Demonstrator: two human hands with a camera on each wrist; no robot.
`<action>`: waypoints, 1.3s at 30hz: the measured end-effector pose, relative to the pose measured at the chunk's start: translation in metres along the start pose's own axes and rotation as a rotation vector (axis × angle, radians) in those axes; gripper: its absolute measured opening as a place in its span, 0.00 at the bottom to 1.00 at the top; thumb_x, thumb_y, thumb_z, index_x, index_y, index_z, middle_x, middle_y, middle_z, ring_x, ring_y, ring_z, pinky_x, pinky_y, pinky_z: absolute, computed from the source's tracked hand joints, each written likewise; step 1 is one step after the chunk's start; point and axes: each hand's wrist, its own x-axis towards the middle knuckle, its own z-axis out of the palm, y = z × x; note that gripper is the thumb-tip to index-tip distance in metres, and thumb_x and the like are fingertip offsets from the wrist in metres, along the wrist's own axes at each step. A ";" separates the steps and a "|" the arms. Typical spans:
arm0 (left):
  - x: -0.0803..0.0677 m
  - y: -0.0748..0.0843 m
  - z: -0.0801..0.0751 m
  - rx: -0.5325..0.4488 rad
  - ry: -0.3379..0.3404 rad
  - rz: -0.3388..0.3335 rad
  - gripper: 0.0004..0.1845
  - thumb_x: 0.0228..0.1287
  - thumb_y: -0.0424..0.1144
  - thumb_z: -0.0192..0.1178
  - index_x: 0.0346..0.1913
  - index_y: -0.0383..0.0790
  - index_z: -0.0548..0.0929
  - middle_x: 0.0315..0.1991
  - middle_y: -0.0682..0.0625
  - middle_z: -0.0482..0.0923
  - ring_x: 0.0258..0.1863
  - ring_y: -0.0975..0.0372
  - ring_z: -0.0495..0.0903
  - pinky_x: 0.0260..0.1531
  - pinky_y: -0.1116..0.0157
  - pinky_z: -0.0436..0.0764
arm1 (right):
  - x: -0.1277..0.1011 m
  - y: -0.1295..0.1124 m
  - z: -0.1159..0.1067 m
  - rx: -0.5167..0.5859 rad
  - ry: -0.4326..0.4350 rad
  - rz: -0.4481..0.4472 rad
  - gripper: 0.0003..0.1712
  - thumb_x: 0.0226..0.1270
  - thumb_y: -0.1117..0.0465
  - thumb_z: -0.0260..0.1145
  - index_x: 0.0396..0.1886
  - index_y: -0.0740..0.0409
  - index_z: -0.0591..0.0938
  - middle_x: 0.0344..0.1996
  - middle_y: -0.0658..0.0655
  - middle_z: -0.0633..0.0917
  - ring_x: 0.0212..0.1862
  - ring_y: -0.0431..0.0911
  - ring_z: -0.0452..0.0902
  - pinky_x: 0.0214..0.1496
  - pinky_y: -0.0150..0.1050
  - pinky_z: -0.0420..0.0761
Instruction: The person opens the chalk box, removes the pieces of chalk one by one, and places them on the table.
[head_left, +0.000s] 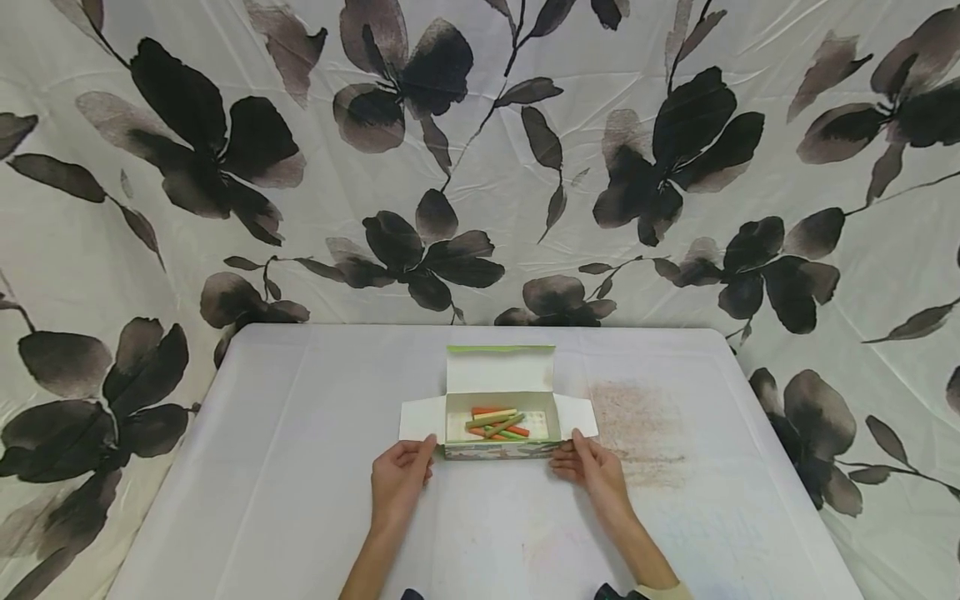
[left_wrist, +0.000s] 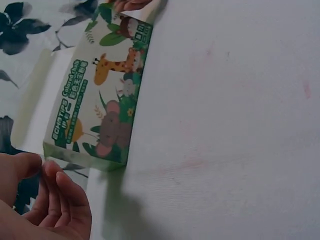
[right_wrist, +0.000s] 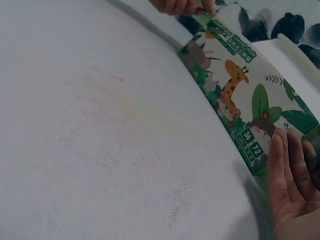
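An open chalk box [head_left: 498, 451] sits near the middle of a white worktop [head_left: 300, 475], its raised lid [head_left: 500, 369] standing just short of the straight far edge. White surface stretches wide to the left and right of the box, well apart from both side edges, and more runs between the forearms on the near side; the near edge lies out of frame. A brownish smudge [head_left: 637, 429] marks the surface to the right. Flowered fabric [head_left: 525, 175] hangs beyond the far edge.

Orange, green and pale yellow sticks [head_left: 498, 423] lie loosely crossed inside the box. Its near wall, printed with a giraffe [left_wrist: 110, 67], an elephant and the words "Colored Chalk," faces the person.

The left hand [head_left: 397, 483] has thumb and forefinger together, pinching the left flap [head_left: 422, 415] at its near corner beside the box. The right hand [head_left: 600, 479] holds the right flap [head_left: 577, 415] with the thumb above, its other fingers extended alongside the box's right end; the wrist view hides that thumb.
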 end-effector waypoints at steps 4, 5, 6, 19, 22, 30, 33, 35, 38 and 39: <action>-0.005 0.014 0.000 0.050 0.060 0.089 0.17 0.68 0.46 0.70 0.34 0.32 0.85 0.28 0.39 0.86 0.19 0.62 0.79 0.21 0.72 0.79 | -0.002 -0.003 -0.001 -0.026 0.000 -0.042 0.30 0.80 0.45 0.59 0.45 0.73 0.81 0.38 0.64 0.88 0.38 0.49 0.89 0.46 0.43 0.88; -0.005 0.017 0.001 0.051 0.068 0.105 0.17 0.68 0.46 0.70 0.34 0.32 0.85 0.28 0.38 0.86 0.19 0.62 0.79 0.21 0.72 0.79 | -0.002 -0.005 -0.002 -0.035 0.000 -0.054 0.30 0.80 0.45 0.59 0.45 0.74 0.81 0.38 0.64 0.88 0.38 0.49 0.89 0.46 0.43 0.88; -0.006 0.021 0.001 0.050 0.072 0.119 0.17 0.68 0.46 0.70 0.34 0.32 0.86 0.28 0.38 0.86 0.20 0.61 0.80 0.22 0.72 0.79 | -0.003 -0.006 -0.002 -0.050 0.001 -0.066 0.29 0.80 0.46 0.59 0.45 0.74 0.81 0.38 0.65 0.89 0.37 0.49 0.89 0.45 0.43 0.88; 0.006 0.045 0.006 0.096 0.078 0.236 0.11 0.69 0.41 0.69 0.42 0.35 0.89 0.34 0.46 0.86 0.30 0.65 0.83 0.32 0.75 0.79 | -0.011 -0.035 -0.005 -0.263 -0.182 -0.356 0.12 0.77 0.60 0.65 0.44 0.68 0.82 0.37 0.75 0.85 0.36 0.53 0.87 0.39 0.45 0.88; 0.011 0.046 0.008 0.083 0.067 0.260 0.10 0.67 0.39 0.70 0.44 0.35 0.89 0.35 0.45 0.87 0.31 0.65 0.83 0.33 0.75 0.80 | -0.009 -0.043 -0.003 -0.306 -0.227 -0.420 0.10 0.77 0.62 0.65 0.44 0.67 0.81 0.34 0.72 0.85 0.36 0.57 0.86 0.38 0.44 0.88; 0.025 0.042 0.014 0.104 0.037 0.255 0.14 0.67 0.37 0.70 0.50 0.31 0.87 0.39 0.43 0.86 0.34 0.64 0.82 0.35 0.76 0.79 | 0.002 -0.061 0.007 -0.397 -0.241 -0.456 0.09 0.74 0.63 0.69 0.48 0.62 0.83 0.39 0.62 0.86 0.40 0.51 0.85 0.42 0.38 0.87; 0.030 0.040 0.016 0.144 0.028 0.236 0.16 0.66 0.39 0.71 0.52 0.33 0.87 0.42 0.43 0.86 0.36 0.60 0.82 0.36 0.72 0.79 | 0.006 -0.068 0.011 -0.437 -0.253 -0.487 0.10 0.73 0.65 0.68 0.50 0.64 0.82 0.41 0.62 0.86 0.41 0.51 0.85 0.42 0.38 0.87; 0.033 0.039 0.018 0.172 0.013 0.223 0.17 0.66 0.40 0.71 0.53 0.34 0.87 0.43 0.43 0.85 0.37 0.58 0.81 0.36 0.68 0.79 | 0.009 -0.072 0.012 -0.452 -0.270 -0.511 0.10 0.73 0.67 0.68 0.51 0.64 0.82 0.41 0.62 0.86 0.41 0.53 0.85 0.42 0.40 0.87; 0.037 0.037 0.020 0.192 -0.006 0.204 0.18 0.65 0.42 0.72 0.54 0.35 0.87 0.45 0.42 0.85 0.39 0.56 0.80 0.36 0.65 0.78 | 0.014 -0.077 0.015 -0.484 -0.296 -0.538 0.09 0.73 0.67 0.67 0.51 0.62 0.83 0.41 0.62 0.87 0.40 0.54 0.85 0.41 0.41 0.87; 0.038 0.037 0.021 0.192 -0.009 0.200 0.19 0.64 0.42 0.72 0.54 0.36 0.87 0.45 0.41 0.84 0.39 0.56 0.80 0.35 0.64 0.78 | 0.016 -0.078 0.016 -0.501 -0.300 -0.545 0.09 0.74 0.66 0.68 0.51 0.61 0.83 0.41 0.60 0.87 0.39 0.53 0.86 0.42 0.41 0.87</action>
